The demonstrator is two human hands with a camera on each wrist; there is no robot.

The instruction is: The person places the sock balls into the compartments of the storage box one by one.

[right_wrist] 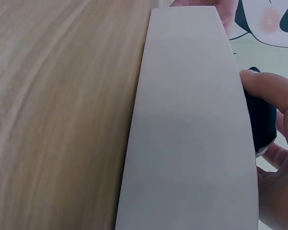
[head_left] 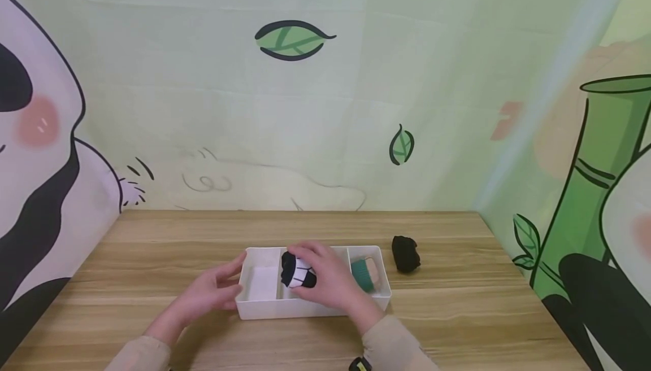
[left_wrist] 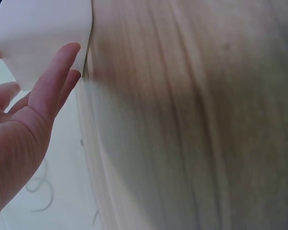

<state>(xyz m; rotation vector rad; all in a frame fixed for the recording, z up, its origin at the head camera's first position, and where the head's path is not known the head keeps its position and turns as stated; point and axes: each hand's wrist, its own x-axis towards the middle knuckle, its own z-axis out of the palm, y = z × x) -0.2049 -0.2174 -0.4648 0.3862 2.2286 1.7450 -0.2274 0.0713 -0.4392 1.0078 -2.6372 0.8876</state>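
My right hand (head_left: 325, 275) grips a black-and-white rolled pair of socks (head_left: 301, 272) over the middle compartment of a white divided box (head_left: 295, 309). In the right wrist view, the dark side of these socks (right_wrist: 260, 120) shows between thumb and fingers, just beyond the box's long wall (right_wrist: 187, 124). My left hand (head_left: 208, 289) rests its fairly straight fingers against the box's left end; the left wrist view shows the fingers (left_wrist: 50, 86) along that end wall. A green-and-beige rolled pair of socks (head_left: 363, 275) lies in the right compartment. The left compartment (head_left: 260, 280) shows its bare floor.
A black rolled cloth bundle (head_left: 406, 254) lies on the wooden table (head_left: 458, 303), just right of the box. Behind the table hangs a pale green backdrop (head_left: 203, 105) printed with pandas, leaves and bamboo.
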